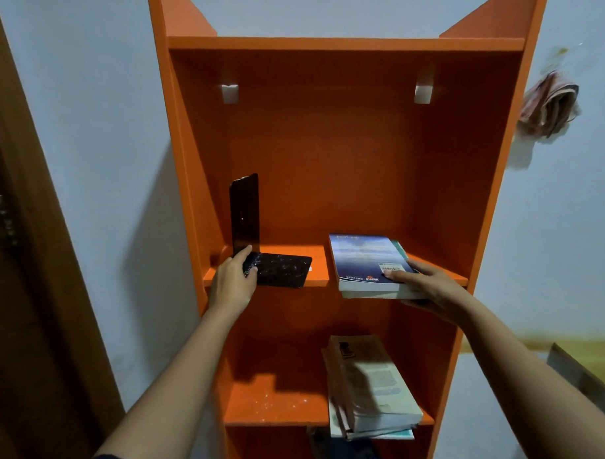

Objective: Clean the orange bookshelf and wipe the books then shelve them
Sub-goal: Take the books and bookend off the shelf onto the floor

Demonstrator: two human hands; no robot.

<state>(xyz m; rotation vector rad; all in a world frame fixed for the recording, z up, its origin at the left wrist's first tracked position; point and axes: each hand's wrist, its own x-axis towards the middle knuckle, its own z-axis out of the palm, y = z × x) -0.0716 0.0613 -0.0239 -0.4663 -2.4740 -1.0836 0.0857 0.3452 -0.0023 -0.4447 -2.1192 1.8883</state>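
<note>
The orange bookshelf [343, 152] stands against a pale wall. On its middle shelf at the left is a black L-shaped metal bookend [260, 251], dusty on its flat base. My left hand [232, 283] holds the bookend at its bend. To the right, two stacked books lie flat, a blue-covered one [362, 258] on top. My right hand [430, 286] grips their front right corner, thumb on the blue cover, fingers underneath. On the shelf below lies another stack of pale books [368, 385], with white dust specks beside it.
A crumpled pinkish cloth [550, 105] hangs on the wall to the right of the shelf. A brown wooden door [21, 273] is at the left. A grey edge and a yellow-green surface [583, 353] show at the lower right.
</note>
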